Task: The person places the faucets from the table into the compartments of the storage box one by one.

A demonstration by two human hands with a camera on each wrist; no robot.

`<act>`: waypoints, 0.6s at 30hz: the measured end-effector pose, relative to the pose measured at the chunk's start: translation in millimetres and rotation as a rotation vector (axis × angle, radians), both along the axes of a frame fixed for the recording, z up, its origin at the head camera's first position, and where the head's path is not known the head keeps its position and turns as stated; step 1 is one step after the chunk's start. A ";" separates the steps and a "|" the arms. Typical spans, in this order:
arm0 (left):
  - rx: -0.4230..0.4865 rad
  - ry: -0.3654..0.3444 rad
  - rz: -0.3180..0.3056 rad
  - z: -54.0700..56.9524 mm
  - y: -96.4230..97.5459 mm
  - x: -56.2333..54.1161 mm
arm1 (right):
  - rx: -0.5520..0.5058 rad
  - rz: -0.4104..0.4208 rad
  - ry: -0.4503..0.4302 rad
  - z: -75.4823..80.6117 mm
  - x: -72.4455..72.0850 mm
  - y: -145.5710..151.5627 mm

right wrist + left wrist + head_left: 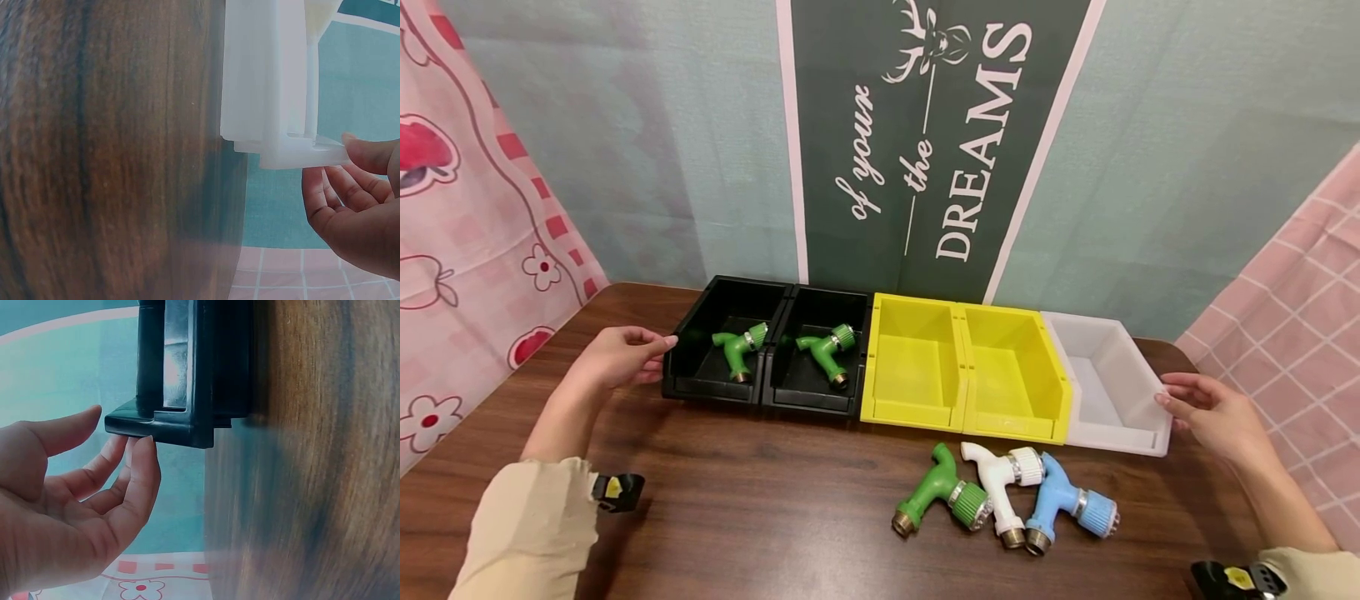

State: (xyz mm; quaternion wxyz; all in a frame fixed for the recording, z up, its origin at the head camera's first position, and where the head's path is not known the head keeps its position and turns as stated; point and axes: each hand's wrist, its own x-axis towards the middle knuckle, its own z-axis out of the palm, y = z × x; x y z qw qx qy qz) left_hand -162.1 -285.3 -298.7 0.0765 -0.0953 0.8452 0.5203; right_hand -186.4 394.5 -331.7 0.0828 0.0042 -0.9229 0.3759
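At the left end of a row of bins, my left hand (625, 357) holds the side rim of a black bin (681, 385), thumb at the rim and fingertips against the outer wall (181, 434). At the opposite end my right hand (1213, 412) pinches the side rim of a white bin (1123, 437); its thumb lies over the rim, other fingers against the outside (294, 156). One green faucet (741, 350) lies in the outer black bin, another green faucet (829, 354) in the second black bin (812, 402). Two yellow bins (913, 414) stand between black and white.
In front of the bins, a green faucet (938, 492), a white faucet (1000, 483) and a blue faucet (1063, 504) lie close together on the brown wooden table (760, 508). A printed curtain (700, 167) hangs behind the row, with pink cloths (467, 225) at the sides.
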 end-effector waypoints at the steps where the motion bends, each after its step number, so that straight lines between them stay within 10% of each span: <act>1: 0.001 0.000 0.001 -0.3 0.0 -0.1 | -0.003 -0.005 0.002 -5.1 -3.6 5.7; 18: -0.042 0.001 0.004 -1.7 -0.5 -2.6 | -0.062 0.042 -0.010 9.3 4.9 -7.0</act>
